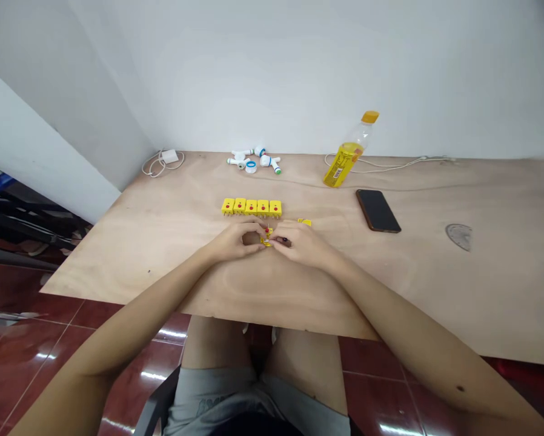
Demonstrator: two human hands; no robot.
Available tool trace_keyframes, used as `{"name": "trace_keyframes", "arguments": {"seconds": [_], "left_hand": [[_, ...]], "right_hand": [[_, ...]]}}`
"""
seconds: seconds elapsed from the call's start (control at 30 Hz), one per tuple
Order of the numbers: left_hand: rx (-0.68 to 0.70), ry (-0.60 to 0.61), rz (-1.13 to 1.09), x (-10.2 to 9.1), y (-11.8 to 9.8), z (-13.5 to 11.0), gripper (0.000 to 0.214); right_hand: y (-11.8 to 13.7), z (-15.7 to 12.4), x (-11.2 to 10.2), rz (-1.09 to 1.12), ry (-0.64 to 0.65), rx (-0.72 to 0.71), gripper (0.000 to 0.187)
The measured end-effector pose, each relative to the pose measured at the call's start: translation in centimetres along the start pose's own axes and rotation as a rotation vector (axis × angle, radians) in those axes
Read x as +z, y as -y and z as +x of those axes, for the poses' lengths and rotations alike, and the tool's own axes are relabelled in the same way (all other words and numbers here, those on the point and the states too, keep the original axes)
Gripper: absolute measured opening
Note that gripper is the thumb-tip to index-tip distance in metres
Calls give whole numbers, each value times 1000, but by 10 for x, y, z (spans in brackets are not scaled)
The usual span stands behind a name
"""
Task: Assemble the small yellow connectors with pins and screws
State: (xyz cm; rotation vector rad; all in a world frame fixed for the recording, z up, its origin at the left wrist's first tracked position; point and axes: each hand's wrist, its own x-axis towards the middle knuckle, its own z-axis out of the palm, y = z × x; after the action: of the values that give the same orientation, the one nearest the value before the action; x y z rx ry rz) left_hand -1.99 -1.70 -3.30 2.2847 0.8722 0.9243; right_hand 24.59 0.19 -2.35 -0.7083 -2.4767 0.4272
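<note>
While L hand point(231, 239) and R hand point(303, 245) are pinching small yellow connector point(267, 237) together at fingertips, it's reading as light, stiff plastic, best gripped by body sides. Hands are hiding most of it; exact detail unclear. Row of five yellow connectors point(251, 208) is sitting just ahead of hands.

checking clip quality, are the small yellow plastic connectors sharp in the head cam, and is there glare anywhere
Head view: the yellow plastic connectors are slightly soft but their red dots stay readable; glare streaks the glossy dark red floor tiles; the wide lens bends the edges of the pale plywood tabletop.
</note>
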Motion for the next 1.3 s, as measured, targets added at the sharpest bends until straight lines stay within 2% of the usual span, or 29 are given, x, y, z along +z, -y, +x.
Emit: {"name": "trace_keyframes", "arguments": {"seconds": [0.37,0.67,0.87,1.3], "left_hand": [[-14,9,-13,0,1,0,13],[7,5,4,-1,-6,1,8],[34,-16,111,5,-6,-1,9],[33,-24,316,7,-18,2,11]], "right_hand": [[-1,0,1,-12,11,3,13],[3,2,-4,24,68,48,17],[6,3,-9,55,115,58,19],[2,4,-7,116,103,62,15]]}}
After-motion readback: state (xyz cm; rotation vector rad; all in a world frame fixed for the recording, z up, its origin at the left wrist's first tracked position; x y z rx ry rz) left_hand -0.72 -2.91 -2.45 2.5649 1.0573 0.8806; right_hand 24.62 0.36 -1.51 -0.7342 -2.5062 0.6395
